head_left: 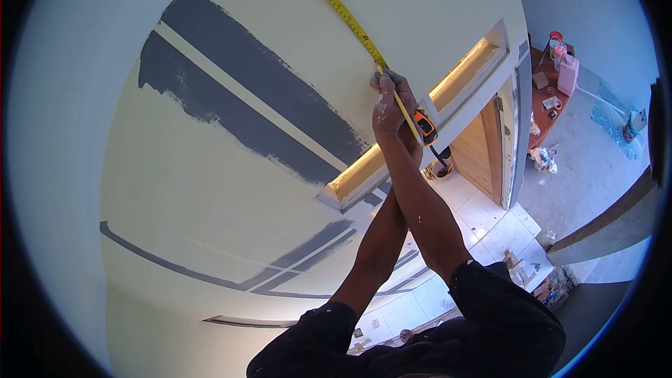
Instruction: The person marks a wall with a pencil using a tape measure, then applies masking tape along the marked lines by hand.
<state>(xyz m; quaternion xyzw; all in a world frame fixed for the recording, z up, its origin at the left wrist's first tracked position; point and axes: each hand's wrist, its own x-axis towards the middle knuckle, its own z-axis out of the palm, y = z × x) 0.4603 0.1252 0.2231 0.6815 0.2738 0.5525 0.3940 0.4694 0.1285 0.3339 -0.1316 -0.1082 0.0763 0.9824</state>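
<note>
My forearms cross, the right one in front. My right hand, spotted with pale paint, is closed around the blade of a tape measure near the wall. The yellow blade runs up and left across the wall from my fingers. Mostly behind the right wrist, my left hand is closed beside the orange and black tape measure case; its exact grip is partly hidden. A thin yellow length of blade shows between the fingertips and the case. The cream wall carries dark grey painted bands split by pale stripes.
A lit recessed niche crosses the wall by my hands. Beyond is a wooden door. A reddish-brown table holds a pink jug and other items at right. White tiles cover the floor below, with scattered debris.
</note>
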